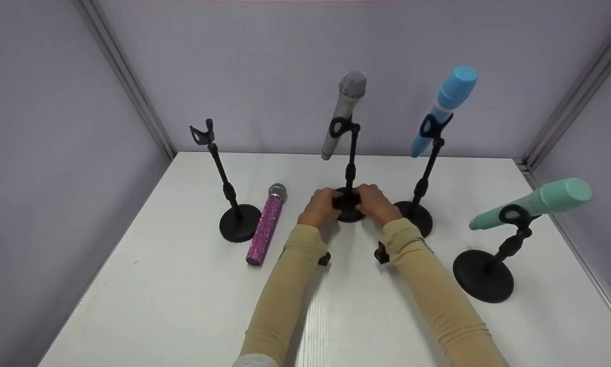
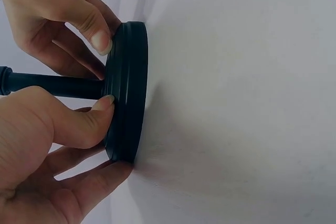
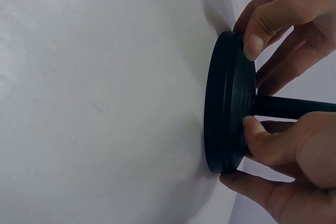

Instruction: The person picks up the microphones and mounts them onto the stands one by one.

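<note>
A black microphone stand with a round base stands at the back middle of the table. Its clip carries a silver microphone, tilted with the mesh head up. My left hand grips the left side of the base, thumb on top and fingers at the rim. On the opposite side my right hand grips the same base in a like way. Both wrist views show the stand base held between the two hands, close over the white surface, with both thumbs on its upper face.
A sparkly pink microphone lies beside a bare-clipped stand on the left. To the right, one stand holds a blue microphone; nearer, another stand bears a green microphone. Grey walls enclose the white table.
</note>
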The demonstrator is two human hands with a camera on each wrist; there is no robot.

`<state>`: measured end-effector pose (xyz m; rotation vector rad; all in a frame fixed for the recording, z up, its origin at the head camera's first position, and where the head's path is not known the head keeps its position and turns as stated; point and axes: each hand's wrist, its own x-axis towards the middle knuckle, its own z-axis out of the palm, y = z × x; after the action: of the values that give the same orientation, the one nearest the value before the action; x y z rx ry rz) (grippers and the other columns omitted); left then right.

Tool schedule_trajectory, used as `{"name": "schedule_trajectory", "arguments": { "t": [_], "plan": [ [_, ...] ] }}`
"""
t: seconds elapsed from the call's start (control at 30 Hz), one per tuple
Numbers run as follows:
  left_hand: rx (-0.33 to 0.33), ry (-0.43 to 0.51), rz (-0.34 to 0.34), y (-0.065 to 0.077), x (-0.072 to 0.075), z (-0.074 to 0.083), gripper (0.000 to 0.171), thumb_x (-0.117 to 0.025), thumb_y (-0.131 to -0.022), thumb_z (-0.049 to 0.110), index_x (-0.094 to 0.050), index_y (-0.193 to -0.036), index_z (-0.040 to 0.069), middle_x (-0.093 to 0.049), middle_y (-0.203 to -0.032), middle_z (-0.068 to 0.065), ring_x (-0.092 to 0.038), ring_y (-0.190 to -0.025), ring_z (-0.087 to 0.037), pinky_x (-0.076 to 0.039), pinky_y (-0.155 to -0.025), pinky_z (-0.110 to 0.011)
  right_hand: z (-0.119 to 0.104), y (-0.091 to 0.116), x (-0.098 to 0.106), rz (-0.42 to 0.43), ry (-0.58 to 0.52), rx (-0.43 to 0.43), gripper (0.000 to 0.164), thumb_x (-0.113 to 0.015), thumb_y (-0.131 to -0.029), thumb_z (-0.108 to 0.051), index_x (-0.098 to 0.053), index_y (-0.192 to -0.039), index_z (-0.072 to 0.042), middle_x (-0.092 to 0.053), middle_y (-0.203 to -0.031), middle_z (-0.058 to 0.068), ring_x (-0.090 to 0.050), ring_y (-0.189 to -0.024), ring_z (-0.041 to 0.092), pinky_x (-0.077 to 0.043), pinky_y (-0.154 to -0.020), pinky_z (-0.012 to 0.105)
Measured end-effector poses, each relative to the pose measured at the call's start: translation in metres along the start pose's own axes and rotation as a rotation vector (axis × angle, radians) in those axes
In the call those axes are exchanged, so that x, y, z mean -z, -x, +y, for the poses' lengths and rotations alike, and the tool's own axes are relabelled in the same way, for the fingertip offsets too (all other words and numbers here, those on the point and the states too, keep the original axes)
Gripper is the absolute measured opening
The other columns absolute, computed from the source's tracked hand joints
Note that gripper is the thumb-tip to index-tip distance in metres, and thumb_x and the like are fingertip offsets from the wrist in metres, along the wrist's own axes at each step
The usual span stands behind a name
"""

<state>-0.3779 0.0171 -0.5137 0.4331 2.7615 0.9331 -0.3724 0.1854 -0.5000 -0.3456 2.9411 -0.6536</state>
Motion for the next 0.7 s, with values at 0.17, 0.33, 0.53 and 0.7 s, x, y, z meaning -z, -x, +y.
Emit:
{"name": "schedule_trajectory", "arguments": {
  "t": [0.17, 0.33, 0.53, 0.7],
  "plan": [
    [0.014, 0.003, 0.022, 0.005, -0.003, 0.0, 0.046, -0.07, -0.092, -0.002, -0.068, -0.136, 0.011, -0.069, -0.137, -0.009, -0.064, -0.13, -0.024, -0.048, -0.114, -0.04, 0.002, 0.002, -0.001, -0.004, -0.016, -0.013, 0.029, -0.067, -0.093, 0.002, -0.071, -0.122, 0.003, -0.071, -0.122, 0.025, -0.065, -0.118, 0.04, -0.052, -0.104, 0.051],
    [0.02, 0.009, 0.054, 0.011, -0.003, -0.001, 0.044, -0.069, -0.093, -0.001, -0.067, -0.136, 0.008, -0.07, -0.135, -0.01, -0.065, -0.128, -0.025, -0.05, -0.111, -0.039, 0.001, 0.005, -0.004, 0.003, -0.044, -0.016, 0.032, -0.064, -0.097, 0.0, -0.068, -0.129, 0.003, -0.069, -0.127, 0.026, -0.064, -0.122, 0.04, -0.052, -0.106, 0.052],
    [-0.038, -0.031, 0.073, 0.021, 0.002, -0.002, 0.046, -0.075, -0.091, 0.005, -0.067, -0.136, 0.008, -0.069, -0.137, -0.011, -0.063, -0.131, -0.028, -0.048, -0.114, -0.042, 0.0, 0.011, -0.004, 0.017, -0.061, -0.005, 0.032, -0.062, -0.102, -0.008, -0.066, -0.132, 0.003, -0.068, -0.129, 0.024, -0.062, -0.124, 0.039, -0.051, -0.106, 0.051],
    [-0.095, -0.061, 0.082, 0.037, 0.011, -0.006, 0.047, -0.078, -0.091, 0.013, -0.067, -0.136, 0.01, -0.068, -0.139, -0.009, -0.062, -0.133, -0.027, -0.049, -0.113, -0.043, -0.002, 0.02, -0.003, 0.035, -0.082, 0.0, 0.033, -0.06, -0.104, -0.015, -0.067, -0.131, 0.001, -0.069, -0.13, 0.022, -0.064, -0.123, 0.038, -0.052, -0.105, 0.053]
  ]
}}
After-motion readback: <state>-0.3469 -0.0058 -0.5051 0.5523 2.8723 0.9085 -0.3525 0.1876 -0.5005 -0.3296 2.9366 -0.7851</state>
